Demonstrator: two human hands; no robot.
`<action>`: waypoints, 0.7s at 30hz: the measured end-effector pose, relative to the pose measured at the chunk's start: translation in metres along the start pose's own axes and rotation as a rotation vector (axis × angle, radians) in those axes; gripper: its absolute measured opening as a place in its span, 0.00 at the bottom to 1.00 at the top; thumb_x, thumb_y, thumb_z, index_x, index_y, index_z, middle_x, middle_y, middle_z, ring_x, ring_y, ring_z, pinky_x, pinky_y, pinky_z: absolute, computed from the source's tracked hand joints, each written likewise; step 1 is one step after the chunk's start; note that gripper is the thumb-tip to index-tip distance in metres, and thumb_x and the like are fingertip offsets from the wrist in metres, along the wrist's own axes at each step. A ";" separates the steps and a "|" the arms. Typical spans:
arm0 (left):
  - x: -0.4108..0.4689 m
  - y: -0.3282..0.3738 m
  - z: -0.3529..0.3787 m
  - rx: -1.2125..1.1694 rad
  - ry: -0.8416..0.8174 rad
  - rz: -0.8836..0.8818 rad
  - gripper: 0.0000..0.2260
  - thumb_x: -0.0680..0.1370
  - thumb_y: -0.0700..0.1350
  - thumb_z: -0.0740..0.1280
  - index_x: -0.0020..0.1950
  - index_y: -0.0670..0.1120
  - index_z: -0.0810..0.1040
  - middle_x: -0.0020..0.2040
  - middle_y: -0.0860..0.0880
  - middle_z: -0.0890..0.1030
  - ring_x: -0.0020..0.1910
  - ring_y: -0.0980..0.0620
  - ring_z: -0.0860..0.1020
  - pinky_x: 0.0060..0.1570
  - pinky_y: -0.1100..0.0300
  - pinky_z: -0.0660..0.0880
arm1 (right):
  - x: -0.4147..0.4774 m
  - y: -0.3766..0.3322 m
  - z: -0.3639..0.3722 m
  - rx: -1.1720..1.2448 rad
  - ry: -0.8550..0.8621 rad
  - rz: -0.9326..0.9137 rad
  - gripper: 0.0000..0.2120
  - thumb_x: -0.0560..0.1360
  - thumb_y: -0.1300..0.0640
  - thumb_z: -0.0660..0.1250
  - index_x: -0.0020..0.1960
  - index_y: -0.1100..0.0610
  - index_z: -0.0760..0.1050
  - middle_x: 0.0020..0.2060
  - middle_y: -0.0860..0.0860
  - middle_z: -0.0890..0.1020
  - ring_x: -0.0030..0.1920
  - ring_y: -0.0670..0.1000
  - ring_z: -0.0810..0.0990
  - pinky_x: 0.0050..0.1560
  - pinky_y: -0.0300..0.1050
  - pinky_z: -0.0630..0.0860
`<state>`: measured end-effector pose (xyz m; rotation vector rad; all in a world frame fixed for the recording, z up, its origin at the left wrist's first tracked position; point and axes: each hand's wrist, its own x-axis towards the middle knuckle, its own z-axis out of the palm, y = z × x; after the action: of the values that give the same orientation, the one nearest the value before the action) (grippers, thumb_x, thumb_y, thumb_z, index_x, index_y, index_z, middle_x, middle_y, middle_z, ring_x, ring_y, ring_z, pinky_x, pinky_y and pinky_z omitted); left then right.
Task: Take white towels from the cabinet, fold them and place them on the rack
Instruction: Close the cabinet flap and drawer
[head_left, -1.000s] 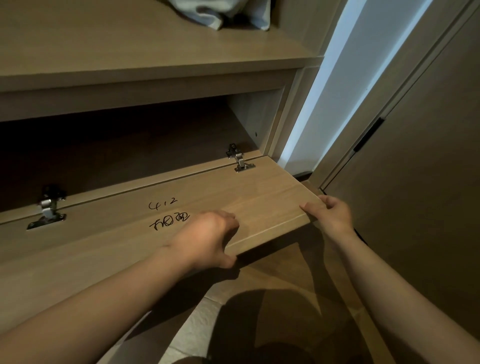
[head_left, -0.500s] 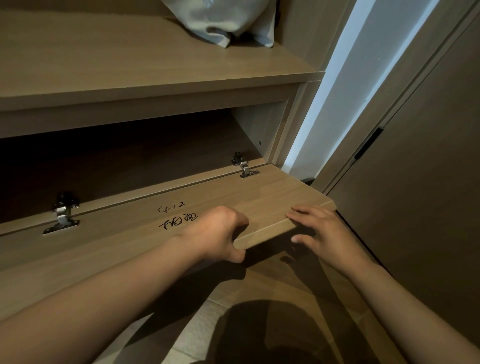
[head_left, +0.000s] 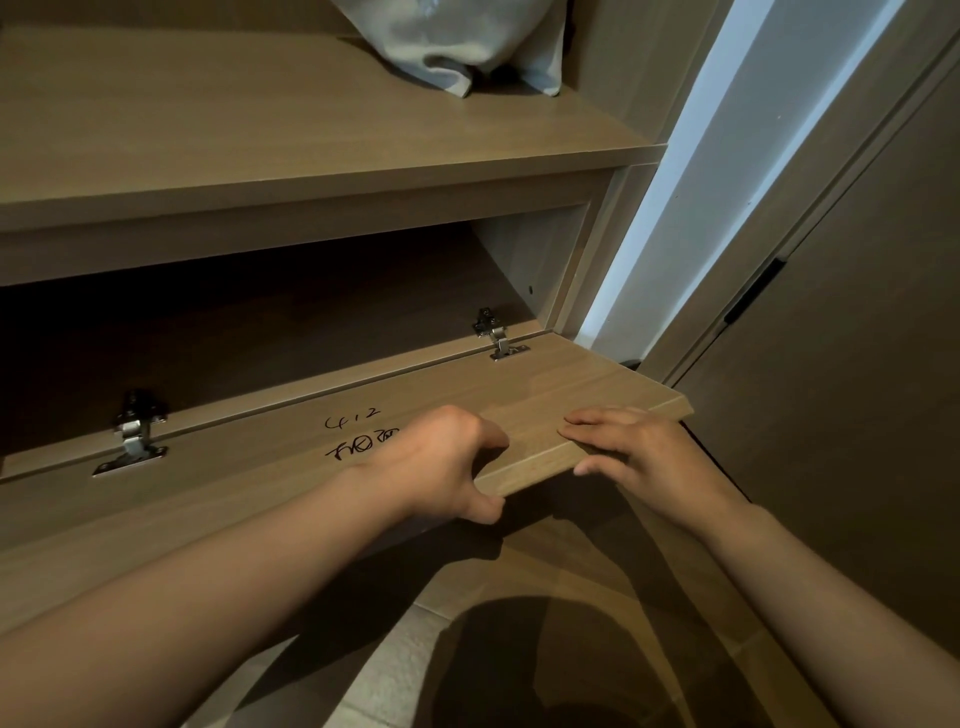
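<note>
Grip the flap door (head_left: 571, 395) at its front edge with the left hand (head_left: 441, 462), fingers curled over, thumb beneath, as shown; lay the right hand (head_left: 639, 452) flat alongside, fingers straight. Swing evenly to spare both hinges (head_left: 496, 338). Search the dark compartment (head_left: 260, 322), contents not discernible; note the pale cloth (head_left: 467, 47), perhaps a towel, on the upper shelf (head_left: 260, 130).

Light wood-grain cabinet door (head_left: 545, 410), black handwriting (head_left: 358, 434); pale grey-white cloth (head_left: 467, 47).

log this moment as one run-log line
left hand grips flap door edge | right hand flat on door | compartment dark | pale cloth on upper shelf
</note>
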<state>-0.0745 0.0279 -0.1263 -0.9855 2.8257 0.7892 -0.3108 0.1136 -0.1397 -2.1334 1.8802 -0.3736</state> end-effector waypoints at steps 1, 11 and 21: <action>0.000 -0.001 0.000 -0.004 0.008 -0.003 0.29 0.71 0.54 0.73 0.71 0.51 0.70 0.62 0.53 0.77 0.59 0.55 0.75 0.57 0.58 0.76 | 0.000 0.000 0.001 0.011 0.022 0.001 0.20 0.74 0.49 0.69 0.66 0.45 0.74 0.64 0.40 0.75 0.67 0.40 0.70 0.71 0.48 0.65; -0.023 -0.018 -0.063 0.242 0.341 0.104 0.30 0.72 0.64 0.63 0.71 0.52 0.69 0.72 0.52 0.70 0.73 0.53 0.64 0.73 0.58 0.56 | 0.004 -0.007 -0.005 0.096 0.145 0.021 0.19 0.72 0.52 0.72 0.62 0.43 0.76 0.61 0.38 0.77 0.65 0.40 0.73 0.73 0.49 0.63; -0.017 -0.025 -0.139 0.495 0.466 -0.156 0.43 0.73 0.72 0.50 0.80 0.48 0.47 0.80 0.46 0.47 0.78 0.47 0.46 0.75 0.49 0.44 | 0.063 -0.025 -0.057 0.272 0.188 0.088 0.14 0.71 0.55 0.75 0.56 0.48 0.83 0.53 0.42 0.83 0.56 0.41 0.78 0.58 0.36 0.74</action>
<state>-0.0297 -0.0457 -0.0134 -1.4053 3.0037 -0.1870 -0.3010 0.0526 -0.0768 -1.8864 1.8876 -0.7856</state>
